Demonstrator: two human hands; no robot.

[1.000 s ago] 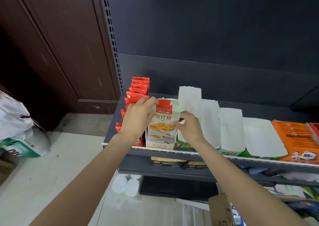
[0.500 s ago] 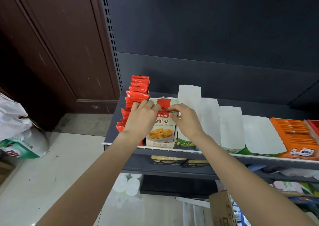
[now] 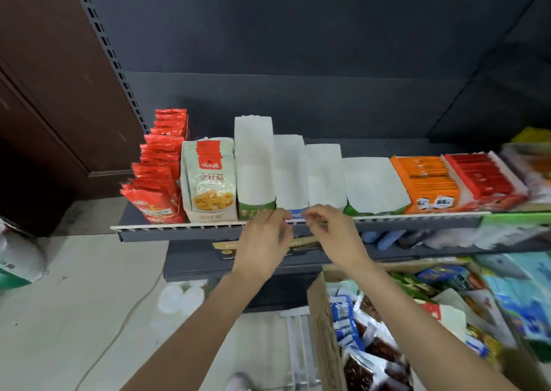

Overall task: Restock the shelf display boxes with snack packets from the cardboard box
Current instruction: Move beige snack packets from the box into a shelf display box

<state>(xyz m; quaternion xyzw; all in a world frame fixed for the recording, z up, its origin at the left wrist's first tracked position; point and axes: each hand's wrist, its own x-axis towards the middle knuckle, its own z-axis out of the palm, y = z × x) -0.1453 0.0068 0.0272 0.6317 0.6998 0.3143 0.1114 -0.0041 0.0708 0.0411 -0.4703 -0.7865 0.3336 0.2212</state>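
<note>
1. My fingers [image 3: 278, 220] on both sides are curled in front of the shelf lip; the view is blurred there, so I cannot tell whether they pinch anything or merely touch the blue-fronted display box [image 3: 290, 179]
2. The dark metal shelf [image 3: 179, 232] carries a row of white card display boxes, tall rectangular and open-topped, most showing bare insides
3. The brown corrugated cardboard box [image 3: 323, 325] sits lower right, below my right arm, heaped with glossy snack packets [image 3: 372, 349] in blue, white and dark red
4. At the shelf's left end, shiny red foil packets [image 3: 158, 179] stand crowded; beside them a cream mushroom-snack box [image 3: 208, 179] with a red banner stands upright
5. My left hand [image 3: 262, 241] and right hand [image 3: 334, 235] hang close together, just apart
6. Orange packets [image 3: 429, 182] and red ones lie flat in trays farther right
</note>
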